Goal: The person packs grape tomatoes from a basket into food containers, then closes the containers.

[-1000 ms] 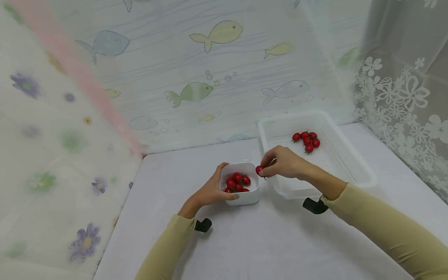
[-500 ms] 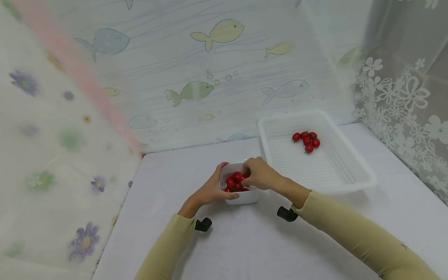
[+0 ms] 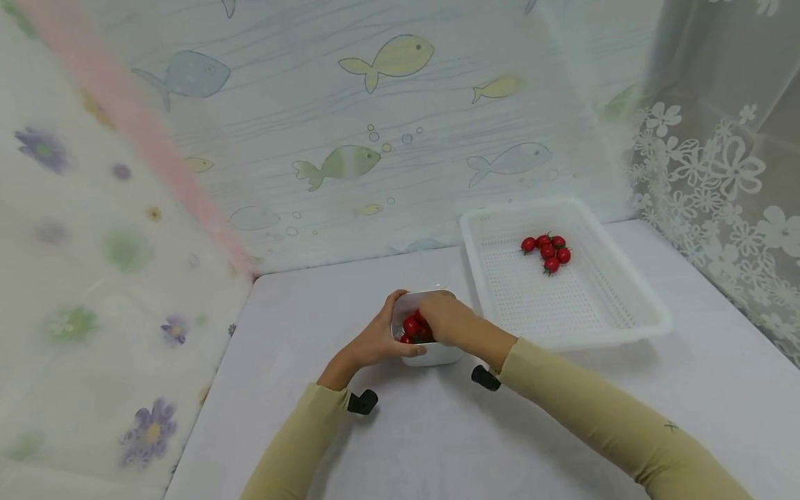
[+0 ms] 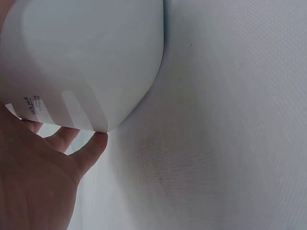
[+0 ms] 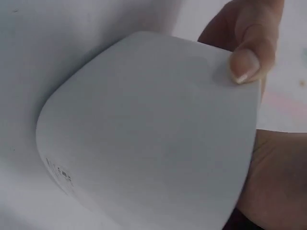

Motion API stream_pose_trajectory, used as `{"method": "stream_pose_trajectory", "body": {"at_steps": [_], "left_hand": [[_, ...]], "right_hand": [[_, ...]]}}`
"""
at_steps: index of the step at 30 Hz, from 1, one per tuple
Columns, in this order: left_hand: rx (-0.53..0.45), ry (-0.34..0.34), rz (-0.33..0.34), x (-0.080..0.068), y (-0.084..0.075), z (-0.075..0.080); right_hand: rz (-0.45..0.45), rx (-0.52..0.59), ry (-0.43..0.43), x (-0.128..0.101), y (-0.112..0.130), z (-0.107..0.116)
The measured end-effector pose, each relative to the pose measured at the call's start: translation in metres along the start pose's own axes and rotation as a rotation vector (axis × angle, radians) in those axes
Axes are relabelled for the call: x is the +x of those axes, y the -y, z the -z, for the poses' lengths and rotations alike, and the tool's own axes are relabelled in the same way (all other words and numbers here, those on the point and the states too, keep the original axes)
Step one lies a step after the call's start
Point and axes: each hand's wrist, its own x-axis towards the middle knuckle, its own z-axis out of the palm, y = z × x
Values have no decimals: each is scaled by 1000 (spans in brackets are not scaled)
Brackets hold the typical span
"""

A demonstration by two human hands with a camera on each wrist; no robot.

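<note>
A small white plastic box (image 3: 437, 355) stands on the white-covered table with several red cherry tomatoes (image 3: 411, 326) inside. My left hand (image 3: 373, 340) grips the box from its left, thumb on the front wall and fingers round the back. The left wrist view shows those fingers bent against the wall of the box (image 4: 96, 57). My right hand (image 3: 446, 318) reaches over the rim into the box, its fingertips hidden among the tomatoes; whether they hold one I cannot tell. In the right wrist view, the left thumb presses the wall of the box (image 5: 148, 129).
A large white perforated basket (image 3: 537, 298) stands behind and right of the box, with several cherry tomatoes (image 3: 547, 251) clustered toward its back. Fish-patterned curtain (image 3: 350, 104) hangs along the table's back edge, and a flowered curtain (image 3: 125, 333) borders the left.
My right hand has carried a cherry tomato from the basket's near-left edge left into the box, and now sits deeper in it. The left hand has kept its hold on the box.
</note>
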Motion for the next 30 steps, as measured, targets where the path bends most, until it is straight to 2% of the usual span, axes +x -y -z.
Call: {"method": "stream_pose_trajectory", "body": {"at_steps": [4,8,15,18,30], "left_hand": [[11,-6,9,1,0,-1],[23,-13,13,1,0,-1],[32,-24,26,0,-4,-2],[45,-35,27,1,1,-2],[43,-33,21,1,1,-2]], "right_hand": [[-17,35,44,-4,-2,9],[-39,49,70,-15,-4,29],[-45,95,35,-41,-16,62],[-48,116,19,-49,-23,70],[-51,181,-18,-75,-50,92]]}}
